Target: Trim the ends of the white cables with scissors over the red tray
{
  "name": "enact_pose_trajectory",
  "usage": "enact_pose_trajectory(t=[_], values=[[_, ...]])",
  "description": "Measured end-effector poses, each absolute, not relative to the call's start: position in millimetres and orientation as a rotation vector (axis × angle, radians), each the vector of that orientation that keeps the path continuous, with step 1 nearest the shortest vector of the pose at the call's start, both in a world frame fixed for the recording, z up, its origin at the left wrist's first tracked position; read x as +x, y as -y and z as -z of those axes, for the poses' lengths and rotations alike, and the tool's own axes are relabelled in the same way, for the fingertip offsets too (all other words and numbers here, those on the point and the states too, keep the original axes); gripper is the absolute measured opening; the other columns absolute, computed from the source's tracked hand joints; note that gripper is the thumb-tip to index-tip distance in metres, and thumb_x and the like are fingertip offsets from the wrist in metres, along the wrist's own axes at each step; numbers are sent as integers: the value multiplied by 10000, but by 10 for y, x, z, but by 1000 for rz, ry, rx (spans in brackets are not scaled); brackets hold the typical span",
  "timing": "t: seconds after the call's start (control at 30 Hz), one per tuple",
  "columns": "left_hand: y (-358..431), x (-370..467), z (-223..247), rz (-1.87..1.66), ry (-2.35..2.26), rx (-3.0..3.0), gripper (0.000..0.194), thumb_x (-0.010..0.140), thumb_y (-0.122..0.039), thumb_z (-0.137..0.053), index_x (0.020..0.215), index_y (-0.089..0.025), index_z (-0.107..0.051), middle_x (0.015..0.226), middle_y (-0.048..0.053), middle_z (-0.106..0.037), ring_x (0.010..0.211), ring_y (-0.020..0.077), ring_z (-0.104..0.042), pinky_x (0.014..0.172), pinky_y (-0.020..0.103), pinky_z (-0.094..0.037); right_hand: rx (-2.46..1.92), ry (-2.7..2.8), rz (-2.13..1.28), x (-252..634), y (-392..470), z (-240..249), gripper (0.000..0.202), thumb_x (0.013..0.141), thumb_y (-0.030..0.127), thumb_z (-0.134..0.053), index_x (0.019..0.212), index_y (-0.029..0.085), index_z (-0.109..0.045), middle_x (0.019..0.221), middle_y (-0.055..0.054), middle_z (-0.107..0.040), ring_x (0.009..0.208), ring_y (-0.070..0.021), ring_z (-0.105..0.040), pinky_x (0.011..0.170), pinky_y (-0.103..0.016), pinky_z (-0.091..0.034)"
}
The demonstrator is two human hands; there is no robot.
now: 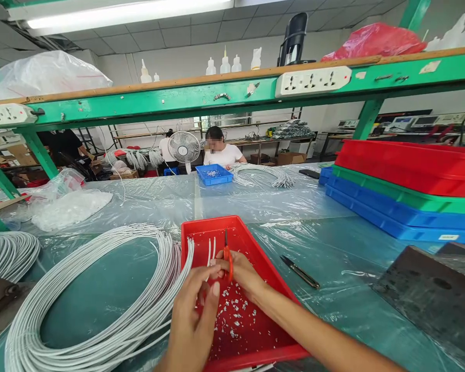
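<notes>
Orange-handled scissors (228, 261) are in my right hand (242, 271), blades pointing up and away over the red tray (271, 276). Close beside it, my left hand (196, 305) has its fingers bent, thumb and forefinger pinched near two thin white cable ends (210, 250) that stand up above the fingers. Small white and silvery scraps (235, 312) lie scattered in the tray. To the left is a large coil of white cables (85, 341), its bundled ends (189, 250) resting over the tray's left rim.
Black snips (300, 271) lie right of the tray. Dark metal blocks (430, 294) and stacked bins (403, 191) stand at the right. Another coil (10, 253) is far left. Across the table, a person (220, 150) sits behind a blue tray (214, 174).
</notes>
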State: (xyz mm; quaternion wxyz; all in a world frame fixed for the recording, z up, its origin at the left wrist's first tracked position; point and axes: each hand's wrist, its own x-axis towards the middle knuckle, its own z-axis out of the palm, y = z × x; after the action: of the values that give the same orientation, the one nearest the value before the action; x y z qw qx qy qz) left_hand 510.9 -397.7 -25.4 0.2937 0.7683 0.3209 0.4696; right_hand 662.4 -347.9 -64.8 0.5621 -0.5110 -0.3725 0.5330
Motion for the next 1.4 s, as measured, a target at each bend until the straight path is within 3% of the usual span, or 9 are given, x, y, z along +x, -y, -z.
enact_pose_trajectory(t=[0.17,0.37,0.57,0.73,0.87,1.0,1.1,1.27,1.4], values=[[3624,5279,362,-1101,-1004,1860,270,842,-273,-517,1078,-184,-613,1049,79,-611,881,201,-561,648,265,-428,-1091,953,-1166,6639,3953,529,325,583,331,-791,698,146,-550,548,85,-489,448,-54,-441,446,-169,-329],[3607,5381,356,-884,-724,1514,241,730,-348,-647,654,-120,-666,632,27,-610,629,153,-534,604,243,-404,-1018,1003,-1170,6569,4193,660,288,616,335,-766,686,155,-552,538,79,-462,452,-62,-379,445,-174,-330],[3719,5436,427,-1031,-774,1149,262,736,-401,-637,785,-156,-559,687,-32,-522,562,69,-456,552,182,-373,-1050,1014,-1138,6549,4264,769,244,647,287,-754,721,157,-563,569,64,-469,489,-75,-385,473,-179,-352],[3745,5396,449,-957,-754,1016,321,670,-406,-705,789,-132,-590,485,-102,-347,370,12,-164,375,167,-163,-1087,1008,-1100,6511,4325,784,253,656,310,-740,704,154,-547,576,55,-464,502,-78,-359,472,-177,-337],[3768,5385,409,-853,-721,1040,308,596,-338,-773,732,-89,-654,572,-29,-534,423,25,-350,424,165,-267,-1106,1029,-1064,6476,4356,761,251,681,325,-708,663,160,-520,545,68,-420,488,-74,-329,466,-173,-303],[3803,5373,412,-936,-680,1084,241,649,-322,-741,733,-125,-630,619,1,-608,594,109,-530,572,206,-384,-1191,1168,-974,6562,4387,690,193,711,319,-666,712,164,-552,610,39,-491,554,-100,-405,531,-187,-343],[3843,5344,419,-1002,-694,1197,220,714,-333,-685,751,-128,-615,582,-15,-579,570,103,-513,584,210,-379,-1349,1304,-872,6740,4407,631,214,741,362,-622,726,172,-525,667,23,-492,611,-122,-424,552,-197,-349],[3914,5308,416,-902,-781,1352,293,757,-367,-625,836,-86,-651,593,-9,-525,528,85,-410,515,202,-322,-1753,1731,-520,6995,4404,605,436,704,415,-646,560,194,-298,530,74,-271,509,-95,-234,467,-212,-191],[3930,5303,412,-872,-809,1401,329,776,-378,-596,893,-77,-658,633,16,-554,554,98,-400,528,212,-317,-1823,1794,-404,7015,4410,593,483,718,450,-625,549,188,-257,518,79,-219,507,-98,-186,458,-211,-156]])
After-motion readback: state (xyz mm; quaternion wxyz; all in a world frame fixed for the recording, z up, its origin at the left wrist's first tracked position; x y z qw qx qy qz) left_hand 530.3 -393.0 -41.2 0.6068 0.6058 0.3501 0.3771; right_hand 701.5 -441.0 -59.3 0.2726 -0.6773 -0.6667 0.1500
